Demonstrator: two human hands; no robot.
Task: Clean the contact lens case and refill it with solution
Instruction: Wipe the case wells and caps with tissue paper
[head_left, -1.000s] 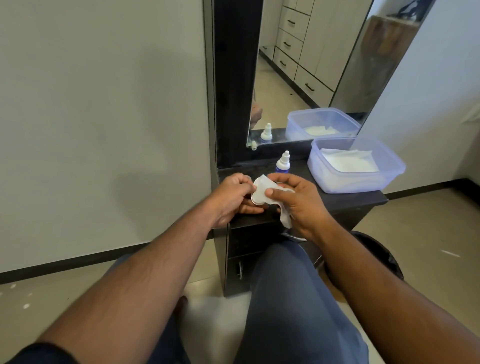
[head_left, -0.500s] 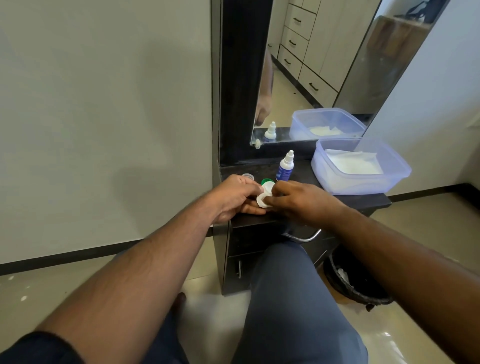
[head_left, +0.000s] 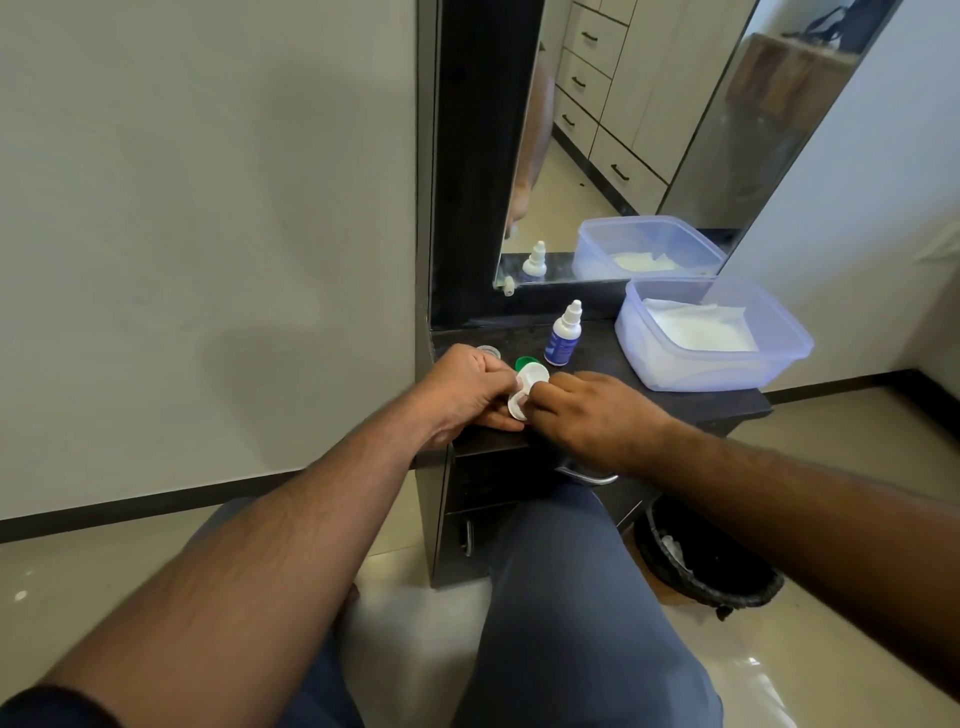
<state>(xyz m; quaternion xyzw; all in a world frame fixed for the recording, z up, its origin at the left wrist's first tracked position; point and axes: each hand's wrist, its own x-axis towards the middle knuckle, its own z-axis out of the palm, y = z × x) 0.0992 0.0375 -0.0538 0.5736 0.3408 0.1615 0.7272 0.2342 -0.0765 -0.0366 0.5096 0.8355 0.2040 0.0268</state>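
Observation:
The white contact lens case (head_left: 525, 389) lies on the dark counter (head_left: 691, 402), both wells uncapped. My left hand (head_left: 467, 395) pinches its left edge with curled fingers. My right hand (head_left: 592, 415) meets the case from the right, fingertips on its near well; how they hold it is hidden. A green cap (head_left: 523, 362) sits just behind the case, and a clear cap (head_left: 488, 352) lies behind my left hand. The small solution bottle (head_left: 562, 335), white with a blue label, stands upright a little farther back.
A translucent plastic tub (head_left: 711, 338) holding white tissues stands at the counter's right, in front of the mirror (head_left: 623, 130). A black waste bin (head_left: 706, 561) sits on the floor to the right of the cabinet. My knee is under the counter's front edge.
The white tissue that my right hand held against the case a second ago is gone. The bare case and the green cap now show. The view has shifted slightly.

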